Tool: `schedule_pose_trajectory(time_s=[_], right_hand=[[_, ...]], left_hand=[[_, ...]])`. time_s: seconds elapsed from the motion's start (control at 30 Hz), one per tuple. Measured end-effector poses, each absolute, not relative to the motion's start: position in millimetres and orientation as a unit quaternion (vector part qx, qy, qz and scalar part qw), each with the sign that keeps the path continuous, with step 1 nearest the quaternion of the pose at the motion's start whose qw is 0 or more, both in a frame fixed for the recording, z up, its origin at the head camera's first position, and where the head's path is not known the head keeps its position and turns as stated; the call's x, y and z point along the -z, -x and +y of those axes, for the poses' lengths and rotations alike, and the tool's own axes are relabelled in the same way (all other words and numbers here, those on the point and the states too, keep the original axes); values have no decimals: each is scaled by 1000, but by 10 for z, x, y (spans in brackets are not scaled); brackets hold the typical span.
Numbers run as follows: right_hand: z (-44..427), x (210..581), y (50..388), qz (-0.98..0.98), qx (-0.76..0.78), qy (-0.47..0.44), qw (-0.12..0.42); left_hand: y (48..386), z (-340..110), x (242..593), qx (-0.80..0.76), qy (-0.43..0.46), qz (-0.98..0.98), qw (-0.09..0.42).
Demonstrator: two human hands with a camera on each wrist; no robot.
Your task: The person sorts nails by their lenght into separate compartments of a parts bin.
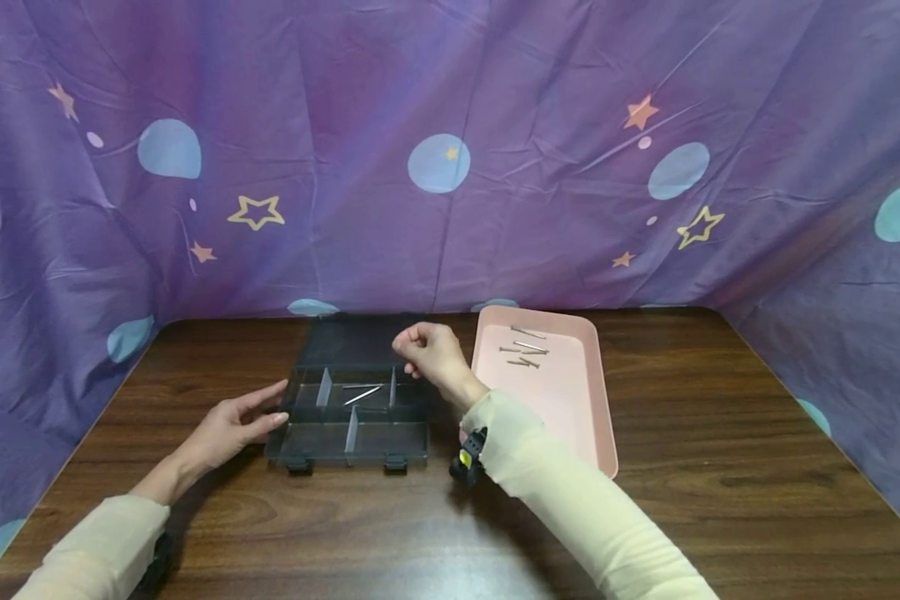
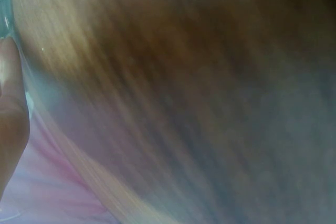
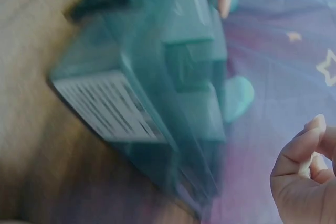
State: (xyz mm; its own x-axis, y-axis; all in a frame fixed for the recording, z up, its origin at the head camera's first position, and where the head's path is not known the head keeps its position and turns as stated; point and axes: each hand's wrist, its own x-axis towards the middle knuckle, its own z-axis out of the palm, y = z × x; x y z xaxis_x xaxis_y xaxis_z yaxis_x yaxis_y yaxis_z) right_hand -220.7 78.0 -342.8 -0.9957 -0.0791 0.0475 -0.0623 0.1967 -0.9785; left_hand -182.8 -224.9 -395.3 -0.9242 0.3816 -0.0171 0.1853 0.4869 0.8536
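Note:
A dark translucent box (image 1: 387, 457) lies with its lid (image 1: 345, 340) folded back. Two thin metal nails (image 1: 363, 396) rest in its middle rear compartment. My left hand (image 1: 221, 433) touches the box's left edge with nearly straight fingers; in the left wrist view a finger (image 2: 11, 93) meets the box at the far left. Over the right rear part of the box is my right hand (image 1: 437, 358), fingers curled in and nothing visible between them. The right wrist view shows this hand (image 3: 307, 177) beside the blurred box (image 3: 194, 108), thumb and finger close together.
To the right of the box, a pink tray (image 1: 606, 417) holds several nails (image 1: 523, 362) towards its rear, and my right forearm crosses its front left part. Behind the wooden table (image 1: 720, 467) hangs a purple patterned cloth (image 1: 360, 167).

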Motion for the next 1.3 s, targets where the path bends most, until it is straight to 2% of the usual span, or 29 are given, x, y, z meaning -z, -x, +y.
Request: schedule_pose_trajectory(time_s=[0.2,0.53,0.9,1.3], right_hand=[[1046,3310,2295,739,674,-10,2],[1644,3239,2457,729,679,-75,-44],[2228,3420,2514,789,595,-135,-74],[2472,3633,2469,838,517,-147,-96]], left_hand=[[1827,-2259,3951,-482,-170,853,103],[1843,-2254,3957,-482,-171,854,96],[1841,-2255,3981,-483,-167,854,96],[1838,-2252,3979,-484,-158,855,97]])
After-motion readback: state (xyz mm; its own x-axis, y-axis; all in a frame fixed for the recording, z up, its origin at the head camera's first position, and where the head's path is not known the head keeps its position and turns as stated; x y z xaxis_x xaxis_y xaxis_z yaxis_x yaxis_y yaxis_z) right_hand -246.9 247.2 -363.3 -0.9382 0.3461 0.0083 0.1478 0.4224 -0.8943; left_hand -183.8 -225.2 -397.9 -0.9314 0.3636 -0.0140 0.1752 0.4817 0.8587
